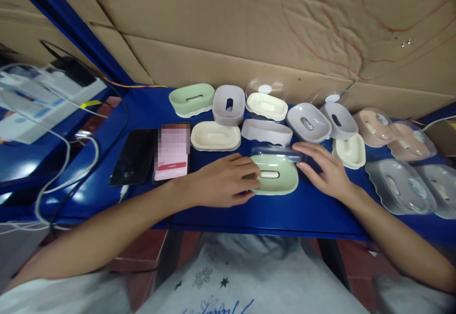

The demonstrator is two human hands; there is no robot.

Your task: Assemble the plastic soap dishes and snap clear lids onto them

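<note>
A light green soap dish [281, 185] with a slot in its middle lies on the table in front of me. My left hand [228, 181] grips the dish's left end with curled fingers. At its far edge, a clear plastic lid [272, 151] stands tilted on its side. My right hand [322, 169] has thumb and fingers closed on the lid's right end. Just beyond the lid sits a pale lilac dish part [266, 132]. A cream soap dish [215, 136] is left of it, and a grey-lilac dish [309, 123] is to the right.
Along the cardboard wall [213, 55] stand a green box [192, 99] and several other dish parts. Lidded pink boxes [374, 126] and grey boxes [401, 185] fill the right side. Two phones, one dark [132, 156] and one lit [173, 150], lie left; cables and a power strip [46, 109] are beyond.
</note>
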